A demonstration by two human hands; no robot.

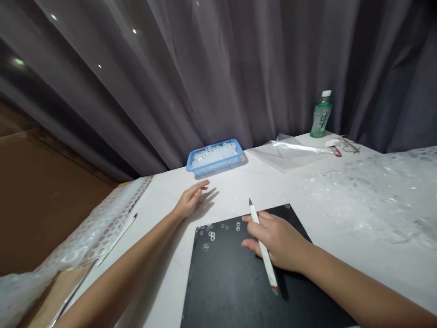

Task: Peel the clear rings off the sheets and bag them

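My right hand [278,239] is over a black board [225,282], holding a slim white pen-like stick [262,246] between thumb and fingers. The stick has a dark pointed tip at the far end and a red band near the other end. Several small clear rings [212,236] lie along the board's far left part. Beyond the board's far left corner, my left hand [189,200] hovers just above the white table with its fingers stretched out and nothing visible in them. In front of it stands a blue basket [215,164] filled with clear rings [215,154].
A green bottle [321,116] stands at the back right, near a clear plastic bag [287,155] and a pink clip [336,151]. Bubble wrap [392,191] covers the right side; more bubble wrap [99,228] and a cardboard box [48,196] are at left. A grey curtain [218,77] hangs behind.
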